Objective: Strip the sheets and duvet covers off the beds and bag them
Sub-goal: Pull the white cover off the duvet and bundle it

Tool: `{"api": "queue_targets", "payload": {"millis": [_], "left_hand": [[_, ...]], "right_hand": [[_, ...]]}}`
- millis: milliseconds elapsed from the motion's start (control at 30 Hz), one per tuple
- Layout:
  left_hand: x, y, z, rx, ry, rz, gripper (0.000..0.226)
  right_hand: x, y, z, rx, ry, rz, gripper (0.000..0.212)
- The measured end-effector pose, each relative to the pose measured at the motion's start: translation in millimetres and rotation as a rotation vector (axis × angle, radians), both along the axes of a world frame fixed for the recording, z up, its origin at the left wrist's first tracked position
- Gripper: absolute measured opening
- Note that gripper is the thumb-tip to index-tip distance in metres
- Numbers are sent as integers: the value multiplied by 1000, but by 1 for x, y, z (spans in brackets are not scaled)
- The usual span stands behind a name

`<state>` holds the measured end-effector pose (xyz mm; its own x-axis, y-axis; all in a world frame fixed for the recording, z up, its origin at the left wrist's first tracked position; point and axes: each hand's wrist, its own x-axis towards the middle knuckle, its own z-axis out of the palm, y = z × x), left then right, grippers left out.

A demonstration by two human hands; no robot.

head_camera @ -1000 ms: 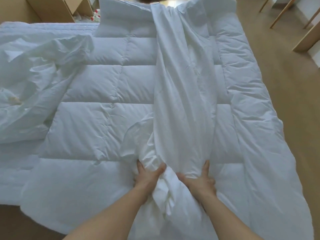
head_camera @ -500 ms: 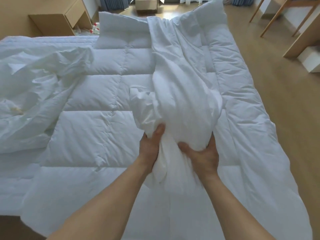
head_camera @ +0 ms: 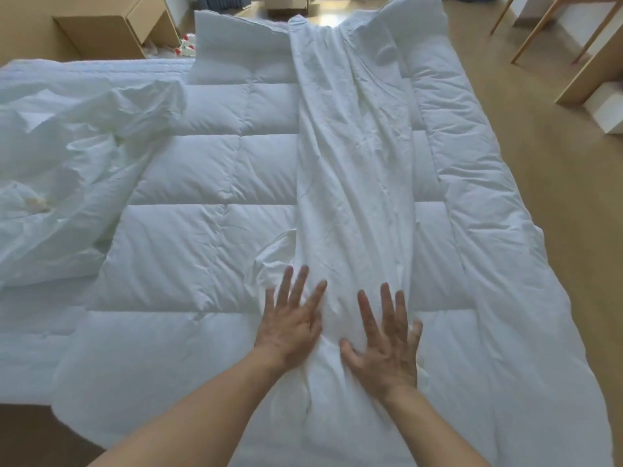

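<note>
A long white duvet cover [head_camera: 354, 156] lies in a narrow strip down the middle of the bare quilted duvet [head_camera: 202, 183], which covers the bed. My left hand [head_camera: 291, 323] rests flat on the strip's near left edge, fingers spread. On the near right part of the same strip lies my right hand [head_camera: 384, 345], also flat with fingers apart. Neither hand grips the cloth. A crumpled white sheet [head_camera: 67, 156] is heaped on the left side of the bed.
A cardboard box [head_camera: 111, 32] stands past the bed at the back left. Wooden furniture legs [head_camera: 553, 32] and a white box [head_camera: 606, 106] are on the wood floor [head_camera: 556, 203] at the right. The duvet hangs over the bed's right edge.
Both hands had bunched the cover and lifted it up half a second ago. Now the cover lies flat and stretched out again, and both hands have let go and spread on it.
</note>
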<state>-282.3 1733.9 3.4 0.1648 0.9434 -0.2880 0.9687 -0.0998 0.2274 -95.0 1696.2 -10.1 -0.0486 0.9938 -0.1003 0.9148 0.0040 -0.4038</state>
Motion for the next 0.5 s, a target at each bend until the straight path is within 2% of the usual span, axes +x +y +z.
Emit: {"api": "queue_targets", "payload": {"millis": [100, 233, 300, 367, 433, 500], "left_hand": [[-4, -8, -19, -208, -88, -9, 57], [-5, -4, -37, -280, -81, 18, 57], [-3, 17, -33, -250, -71, 32, 54], [3, 47, -24, -91, -64, 48, 59], [13, 83, -15, 58, -90, 91, 71], [20, 124, -12, 76, -168, 205, 80]], "right_hand": [[12, 10, -16, -251, -31, 82, 92], [12, 15, -25, -370, -14, 51, 81], [11, 31, -19, -363, -5, -4, 69], [8, 60, -9, -226, 55, -98, 59], [6, 101, -1, -96, 115, -163, 68], [6, 152, 0, -108, 145, -192, 91]]}}
